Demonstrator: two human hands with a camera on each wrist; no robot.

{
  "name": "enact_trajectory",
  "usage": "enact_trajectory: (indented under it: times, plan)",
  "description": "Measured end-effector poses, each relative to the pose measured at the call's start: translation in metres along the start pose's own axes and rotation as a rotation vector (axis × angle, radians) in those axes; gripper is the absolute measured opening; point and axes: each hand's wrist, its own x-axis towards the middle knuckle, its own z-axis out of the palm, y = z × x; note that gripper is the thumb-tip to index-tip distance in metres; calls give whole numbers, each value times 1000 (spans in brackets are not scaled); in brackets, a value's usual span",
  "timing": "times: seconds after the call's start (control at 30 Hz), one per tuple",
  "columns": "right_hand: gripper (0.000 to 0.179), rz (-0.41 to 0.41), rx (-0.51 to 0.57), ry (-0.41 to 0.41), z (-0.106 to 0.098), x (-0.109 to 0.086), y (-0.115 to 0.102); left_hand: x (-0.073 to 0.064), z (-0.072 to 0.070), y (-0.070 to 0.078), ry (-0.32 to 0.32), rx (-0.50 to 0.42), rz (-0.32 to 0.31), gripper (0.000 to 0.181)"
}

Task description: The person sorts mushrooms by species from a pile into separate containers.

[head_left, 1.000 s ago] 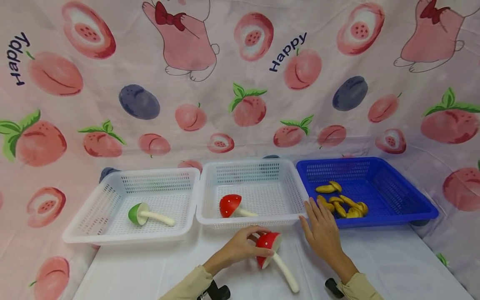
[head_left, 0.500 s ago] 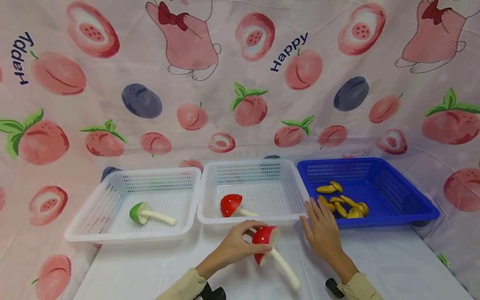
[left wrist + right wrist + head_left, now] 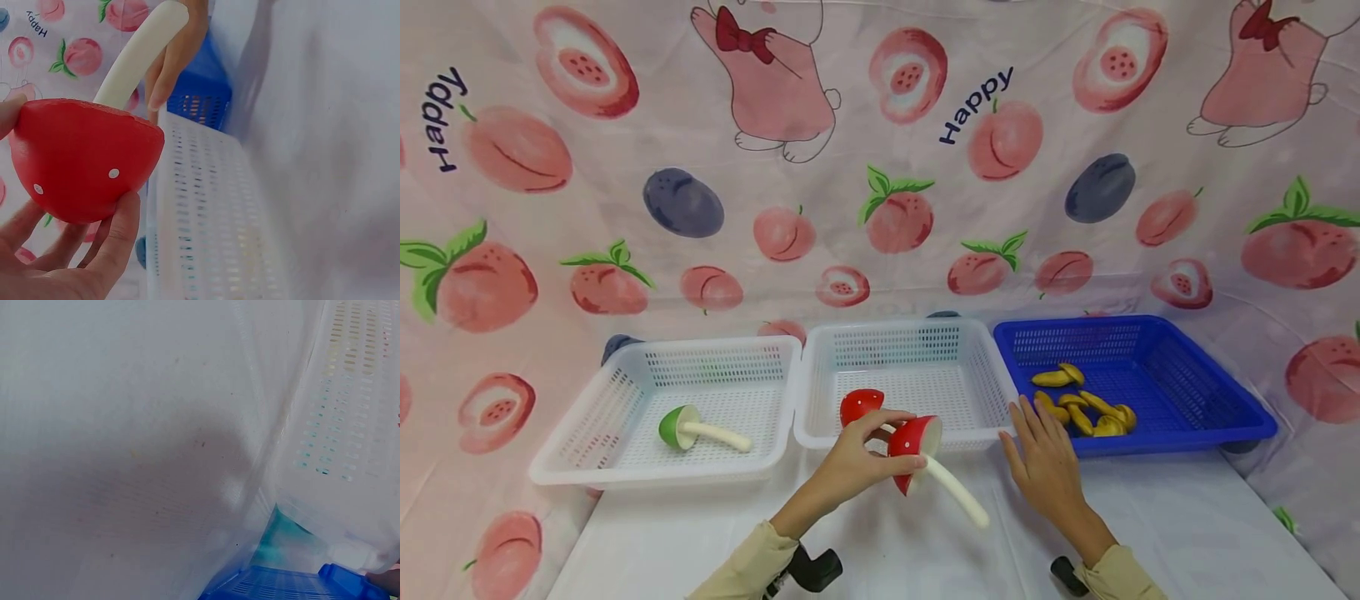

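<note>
My left hand (image 3: 859, 457) grips a toy mushroom by its red, white-dotted cap (image 3: 87, 159); the pale stem (image 3: 957, 493) slants down to the right. The mushroom is held up in front of the middle white basket (image 3: 820, 439), overlapping its front rim in the head view. Inside that basket lies another red mushroom (image 3: 860, 405), its stem mostly hidden behind the left hand. My right hand (image 3: 1047, 462) rests with straight fingers where the white basket meets the blue basket (image 3: 1195, 437). Just a bit of the right hand shows at the right wrist view's lower right corner.
A green-capped mushroom (image 3: 679, 427) lies in the left white basket (image 3: 647, 479). Several yellow-brown mushrooms (image 3: 1105, 408) sit in the blue basket. The three baskets stand side by side on a white tablecloth (image 3: 1180, 525), before a peach-print curtain (image 3: 880, 300).
The left hand has lifted the red mushroom off the tablecloth and carried it up and left toward the middle basket. The right hand has stayed in place.
</note>
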Motion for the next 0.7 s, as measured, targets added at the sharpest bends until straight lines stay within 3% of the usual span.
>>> enact_trajectory:
  times: [0.7]
  plan:
    - [58, 1, -13, 3, 1, 0, 0, 19, -15, 13, 61, 55, 41, 55]
